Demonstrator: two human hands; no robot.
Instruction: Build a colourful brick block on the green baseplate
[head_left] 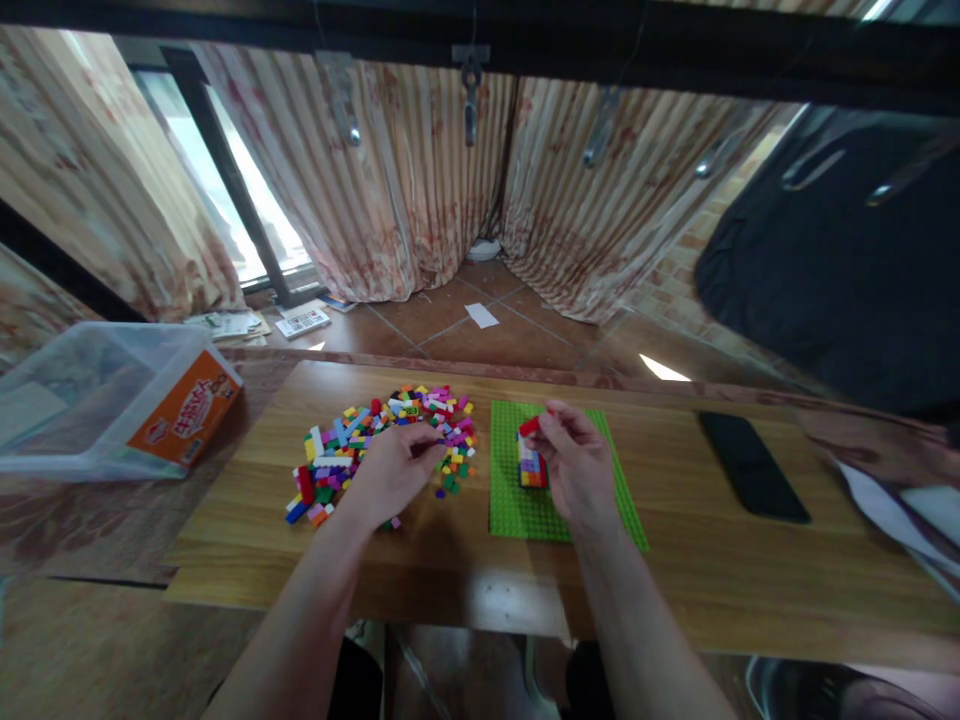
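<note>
Right hand pinches a red brick over the green baseplate

Through the head camera, my one view, I watch two bare hands at work over a wooden table [450,585]. The right hand [581,455] has its thumb and fingers pinched on a red brick [529,427]. That brick is at the top end of a small block build [532,468], which sits on the green baseplate [510,518]. I can't tell if the red brick touches the build or hangs just above it.

The left hand [405,460] is at the near right side of the brick pile [405,410]. Its thumb and fingertips are close together, with only a thin gap. I can't tell if a small piece is between them.

I think the red brick is light, hard and smooth, and not easy to break. Small bricks like this could slip, so I would hold it by its two sides and keep fingers off the underside. The build looks stiff, but a hard bump might pop a piece off.

The right hand covers part of the baseplate, so I can't see it all. Loose bricks lie around the left hand and could get knocked. A black smartphone [754,466] lies to the right, well apart from the baseplate. A clear plastic bin [105,350] with an orange label is far left, out of the way.
</note>
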